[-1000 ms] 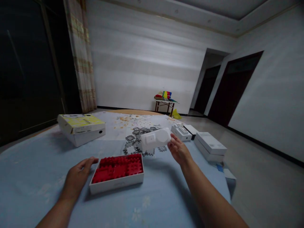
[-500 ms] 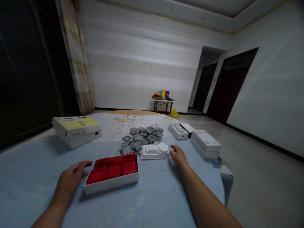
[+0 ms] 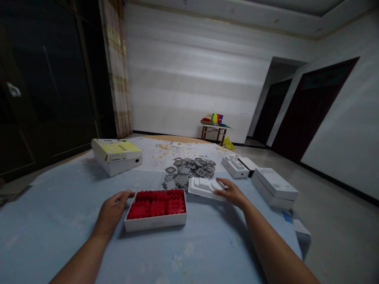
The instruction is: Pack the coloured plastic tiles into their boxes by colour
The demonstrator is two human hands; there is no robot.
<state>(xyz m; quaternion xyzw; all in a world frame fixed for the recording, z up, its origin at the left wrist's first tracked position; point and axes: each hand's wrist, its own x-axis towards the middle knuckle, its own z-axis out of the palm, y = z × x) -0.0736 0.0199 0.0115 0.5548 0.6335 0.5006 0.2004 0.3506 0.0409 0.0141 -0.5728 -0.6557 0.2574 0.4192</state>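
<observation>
A shallow white box (image 3: 156, 223) stands in front of me, filled with red interlocking pieces (image 3: 158, 205) that have notched edges. My left hand (image 3: 114, 207) is at the box's left side, fingers stretched out with the tips at its far left corner; whether they touch it is hard to tell. Right of the box, my right hand (image 3: 232, 192) pinches the right end of a white moulded tray insert (image 3: 204, 187), thumb nearer me. The insert is tilted, its right end raised. Behind it lies a loose pile of grey notched pieces (image 3: 191, 171).
A white and yellow box (image 3: 118, 157) stands at the far left of the cloth-covered table (image 3: 166, 256). On the right are a white box with a moulded insert (image 3: 235, 166), a black and white box (image 3: 248, 164) and a larger white box (image 3: 275, 185). A small table (image 3: 216, 127) stands by the wall.
My right hand has closed on the white insert's right end and tilted it up. The view has turned left, so everything appears further right. The left hand stays beside the box.
</observation>
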